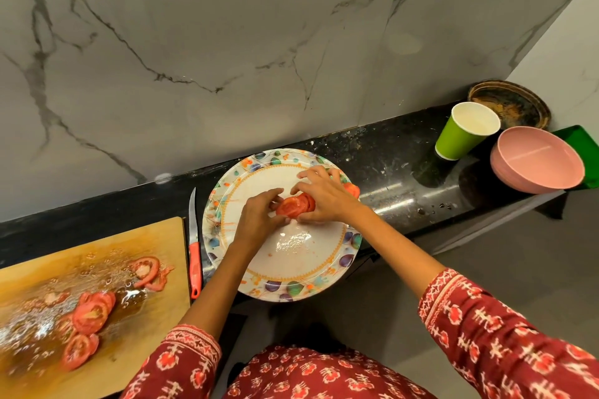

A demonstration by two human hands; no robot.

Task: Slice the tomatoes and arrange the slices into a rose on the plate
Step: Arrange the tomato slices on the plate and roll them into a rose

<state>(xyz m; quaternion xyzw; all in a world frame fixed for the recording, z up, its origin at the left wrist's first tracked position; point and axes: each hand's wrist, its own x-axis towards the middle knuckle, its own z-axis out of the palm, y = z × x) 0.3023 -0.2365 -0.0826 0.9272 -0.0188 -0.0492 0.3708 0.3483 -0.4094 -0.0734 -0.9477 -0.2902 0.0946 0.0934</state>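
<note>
A white plate with a coloured floral rim [291,288] sits on the black counter. Over its middle, a row of overlapping tomato slices [293,206] is pinched between both hands. My left hand [259,214] grips the near left end, and my right hand [324,193] curls over the far right end. Another bit of tomato [353,189] shows behind my right hand at the plate's rim. More tomato slices [90,314] lie on the wet wooden cutting board [97,376] at the left. A red-handled knife [194,256] lies between board and plate.
A green paper cup [460,133] and a pink bowl [538,162] stand on the counter at the right, with a dark round dish [515,104] behind them. A marble wall rises right behind the narrow counter [405,172]. The plate overhangs the counter's front edge.
</note>
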